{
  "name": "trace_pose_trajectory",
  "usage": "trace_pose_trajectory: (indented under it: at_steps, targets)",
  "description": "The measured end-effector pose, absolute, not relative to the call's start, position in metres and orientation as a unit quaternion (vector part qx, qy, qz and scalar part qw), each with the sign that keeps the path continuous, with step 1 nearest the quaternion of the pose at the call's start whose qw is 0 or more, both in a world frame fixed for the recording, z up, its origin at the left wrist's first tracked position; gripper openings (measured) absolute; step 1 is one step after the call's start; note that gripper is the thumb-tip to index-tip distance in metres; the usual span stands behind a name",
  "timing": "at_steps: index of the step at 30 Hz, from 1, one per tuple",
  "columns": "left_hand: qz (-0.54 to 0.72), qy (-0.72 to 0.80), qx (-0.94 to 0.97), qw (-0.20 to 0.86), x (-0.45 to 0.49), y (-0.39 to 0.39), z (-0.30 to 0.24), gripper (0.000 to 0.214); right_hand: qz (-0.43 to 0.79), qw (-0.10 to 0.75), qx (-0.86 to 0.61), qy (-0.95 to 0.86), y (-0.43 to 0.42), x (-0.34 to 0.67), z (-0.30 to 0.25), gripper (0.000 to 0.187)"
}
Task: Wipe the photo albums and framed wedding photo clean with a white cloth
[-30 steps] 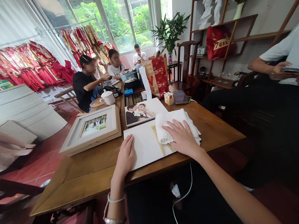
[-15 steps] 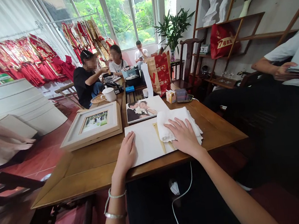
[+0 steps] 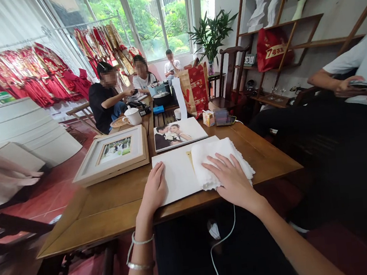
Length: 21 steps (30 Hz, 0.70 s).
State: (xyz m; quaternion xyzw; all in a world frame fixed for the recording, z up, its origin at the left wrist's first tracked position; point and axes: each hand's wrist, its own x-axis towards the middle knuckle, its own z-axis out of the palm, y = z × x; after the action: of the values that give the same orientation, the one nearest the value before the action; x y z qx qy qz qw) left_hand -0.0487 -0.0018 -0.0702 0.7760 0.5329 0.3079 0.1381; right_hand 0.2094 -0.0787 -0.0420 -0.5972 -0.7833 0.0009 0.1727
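A white flat panel (image 3: 176,174) lies at the front of the wooden table, with a narrow gold-coloured mark on its face. My left hand (image 3: 156,185) rests flat along the panel's left edge, fingers stretched forward. Over the panel's right part is a folded white cloth (image 3: 202,153), its frilled edge reaching past the panel. My right hand (image 3: 230,174) lies spread on top of this cloth, palm down, and hides part of it. Just behind the panel is a photo print of a couple (image 3: 186,132). Framed pictures (image 3: 82,168) are stacked to the left.
On the wooden table (image 3: 112,213) stand a white lidded cup (image 3: 132,115), a paper bag (image 3: 194,91) and a small box (image 3: 208,118). Several people sit around, one at the right holding a phone (image 3: 362,84). A white cable (image 3: 224,239) hangs over my lap.
My right hand and the cloth have moved slightly right and toward me, and the cloth now covers more of the gold mark. My left hand stays at the panel's edge.
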Motion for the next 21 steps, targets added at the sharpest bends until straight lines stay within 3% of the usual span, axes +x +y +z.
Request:
trace_pose_trajectory:
  at_steps: [21]
  targets:
    - [0.317, 0.523, 0.779, 0.135, -0.048, -0.002, -0.071, 0.043, -0.008, 0.156, -0.61, -0.777, -0.04, 0.192, -0.032, 0.057]
